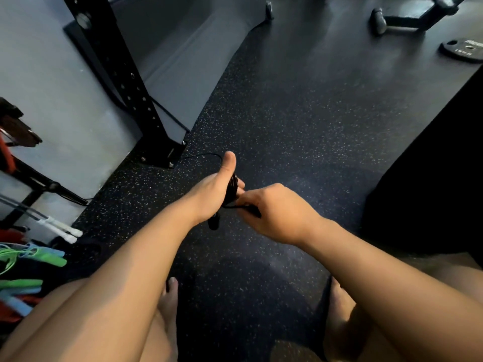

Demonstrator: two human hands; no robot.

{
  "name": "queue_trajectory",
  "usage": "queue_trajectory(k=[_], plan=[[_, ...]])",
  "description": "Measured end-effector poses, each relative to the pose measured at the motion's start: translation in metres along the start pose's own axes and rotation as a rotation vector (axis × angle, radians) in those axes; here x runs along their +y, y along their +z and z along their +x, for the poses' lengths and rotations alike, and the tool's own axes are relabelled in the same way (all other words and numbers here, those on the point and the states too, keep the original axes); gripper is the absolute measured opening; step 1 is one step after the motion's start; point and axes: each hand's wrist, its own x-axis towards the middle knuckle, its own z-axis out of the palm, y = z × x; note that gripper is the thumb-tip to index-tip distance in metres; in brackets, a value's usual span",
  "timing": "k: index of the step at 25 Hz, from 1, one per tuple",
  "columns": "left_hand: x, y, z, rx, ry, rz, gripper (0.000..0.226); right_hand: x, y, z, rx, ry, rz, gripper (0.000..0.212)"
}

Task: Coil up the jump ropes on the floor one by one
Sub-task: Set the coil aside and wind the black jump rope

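Observation:
A black jump rope (231, 188) is wound in loops around my left hand (214, 192), whose thumb points up. One black handle (213, 222) hangs below that hand. My right hand (271, 212) pinches the rope's cord and the other black handle just to the right of the coil. A thin loose stretch of the cord (203, 155) arcs over the speckled floor behind my left thumb, toward the rack's foot. Both hands are held above the floor, in front of my bare feet.
A black steel rack post (125, 82) is bolted to the floor at left. Green, blue and red jump ropes (28, 259) and white handles (68, 233) lie at the lower left. A weight plate (462, 49) and a bench base (407, 19) sit at the far right.

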Motion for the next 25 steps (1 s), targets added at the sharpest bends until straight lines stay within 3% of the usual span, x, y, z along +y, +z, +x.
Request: queue_trajectory(k=[4,8,11,14,18,22,25], plan=[[-0.002,0.000,-0.003,-0.130,-0.148,0.178,0.137,0.007,-0.010,0.003,0.072,-0.032,0.139,0.016],[0.007,0.004,-0.012,-0.407,-0.114,0.074,0.123,0.021,-0.014,0.001,0.025,0.004,0.351,0.039],[0.008,0.006,-0.014,-0.509,-0.123,-0.027,0.121,0.019,-0.012,-0.002,-0.113,0.112,0.576,0.039],[0.006,0.005,-0.015,-0.534,-0.133,-0.077,0.123,0.020,-0.006,-0.003,-0.132,0.145,0.701,0.035],[0.006,0.013,-0.023,-0.361,-0.110,-0.083,0.116,0.017,-0.009,-0.001,-0.143,0.183,0.587,0.033],[0.001,0.022,-0.024,-0.040,-0.057,0.031,0.108,0.009,-0.005,0.001,-0.065,0.196,0.477,0.033],[0.003,0.018,-0.017,0.239,-0.040,0.053,0.105,-0.001,0.011,0.001,0.019,0.239,0.566,0.030]])
